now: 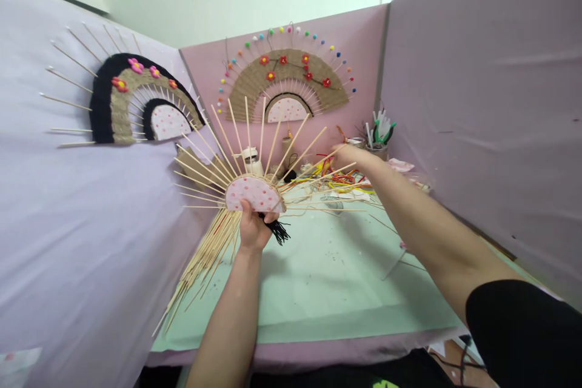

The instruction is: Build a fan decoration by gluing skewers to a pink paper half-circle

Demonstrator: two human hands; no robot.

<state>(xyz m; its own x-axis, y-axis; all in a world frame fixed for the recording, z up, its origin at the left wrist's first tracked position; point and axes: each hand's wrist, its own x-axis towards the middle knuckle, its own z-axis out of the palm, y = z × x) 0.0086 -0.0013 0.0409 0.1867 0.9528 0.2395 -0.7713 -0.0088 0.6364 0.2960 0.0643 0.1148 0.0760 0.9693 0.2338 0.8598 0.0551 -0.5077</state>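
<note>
A fan frame (255, 193) faces me, its half-round base covered in pink dotted cloth and thin wooden sticks spreading outward from it. My left hand (255, 231) is closed on the lower edge of this base, thumb in front. A black tassel (278, 230) hangs beside those fingers. Further back on the right, my right hand (339, 157) is over a tangle of red, yellow and orange cords (343, 180); its fingers are small and partly hidden behind the sticks, so whether they hold anything is unclear.
Long loose sticks (204, 260) lie at the table's left. A finished fan (288, 82) hangs on the back panel, another (136, 100) on the left one. A white bottle (253, 163) and a pot with green-handled tools (378, 148) stand at the back.
</note>
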